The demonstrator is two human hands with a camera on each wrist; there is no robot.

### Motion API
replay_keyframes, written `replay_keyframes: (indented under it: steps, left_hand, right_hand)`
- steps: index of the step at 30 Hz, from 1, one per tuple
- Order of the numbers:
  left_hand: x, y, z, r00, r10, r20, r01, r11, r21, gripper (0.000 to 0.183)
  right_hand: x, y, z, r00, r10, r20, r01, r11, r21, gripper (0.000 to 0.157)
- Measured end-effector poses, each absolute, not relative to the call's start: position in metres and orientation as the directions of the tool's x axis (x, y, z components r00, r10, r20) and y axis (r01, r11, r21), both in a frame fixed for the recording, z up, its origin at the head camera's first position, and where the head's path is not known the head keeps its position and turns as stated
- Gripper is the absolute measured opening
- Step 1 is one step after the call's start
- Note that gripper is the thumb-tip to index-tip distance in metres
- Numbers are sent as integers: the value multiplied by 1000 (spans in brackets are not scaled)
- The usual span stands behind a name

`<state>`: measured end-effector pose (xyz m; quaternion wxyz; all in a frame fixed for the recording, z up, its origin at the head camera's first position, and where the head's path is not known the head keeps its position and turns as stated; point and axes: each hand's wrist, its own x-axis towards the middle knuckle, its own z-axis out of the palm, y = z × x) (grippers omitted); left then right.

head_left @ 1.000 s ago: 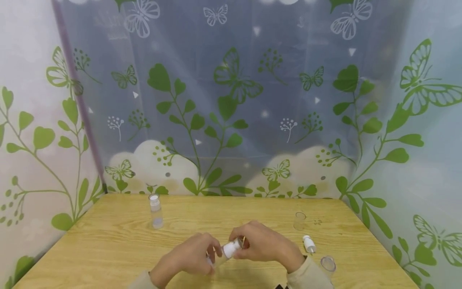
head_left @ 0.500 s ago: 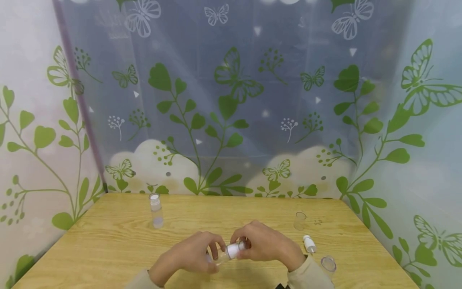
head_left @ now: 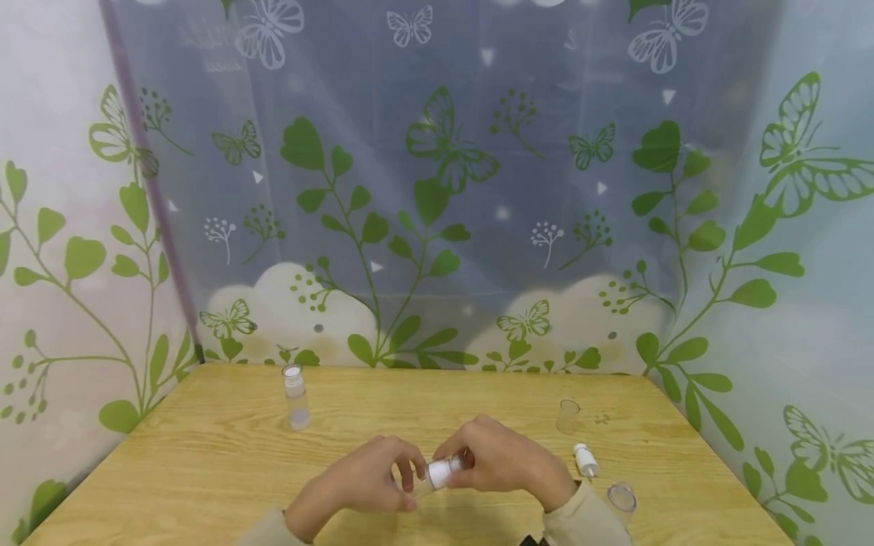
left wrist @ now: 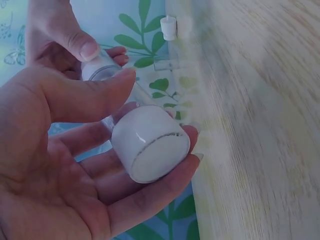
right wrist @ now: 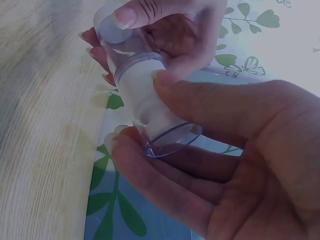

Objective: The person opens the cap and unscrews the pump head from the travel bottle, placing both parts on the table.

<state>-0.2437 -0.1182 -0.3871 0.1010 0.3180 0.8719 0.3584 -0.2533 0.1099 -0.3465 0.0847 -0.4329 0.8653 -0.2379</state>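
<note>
Both hands hold one small clear pump bottle (head_left: 438,473) with white parts, tilted over the front of the table. My left hand (head_left: 372,474) grips its lower end; the left wrist view shows the white base (left wrist: 150,142) between thumb and fingers. At the other end, my right hand (head_left: 495,459) pinches the white upper section (right wrist: 145,92), thumb above and fingers below. A clear round rim (right wrist: 150,150) shows at that end in the right wrist view. Between the hands a transparent stretch of the bottle is visible.
A similar bottle (head_left: 296,398) stands at the back left of the wooden table (head_left: 205,470). To the right are a small clear cup-shaped piece (head_left: 567,417), a white pump head (head_left: 585,460) lying down, and another clear piece (head_left: 621,500). Patterned curtains (head_left: 437,227) enclose the table.
The bottle and right hand have shifted slightly right since a second ago, the left fingers moving a little along with them. Over the last half second they have barely moved.
</note>
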Motion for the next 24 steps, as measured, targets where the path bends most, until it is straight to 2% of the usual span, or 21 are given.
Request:
replay_keyframes:
  steps: [13,20,24]
  left_hand:
    - [-242,-116,-384,-770,636,59,488,526,697,26]
    - [-251,-130,-389,-786,617,36,468,557,686,20]
    - [-255,-135,-391,-791,611,40,465,558,687,21]
  right_hand:
    - [-256,113,-345,-583,-805,115,-729,455,-510,28]
    - [-258,126,-337,-672,-725,150,-706,566,-426,35]
    - [-260,131,-336,-677,-720,153,-703,570,-426,35]
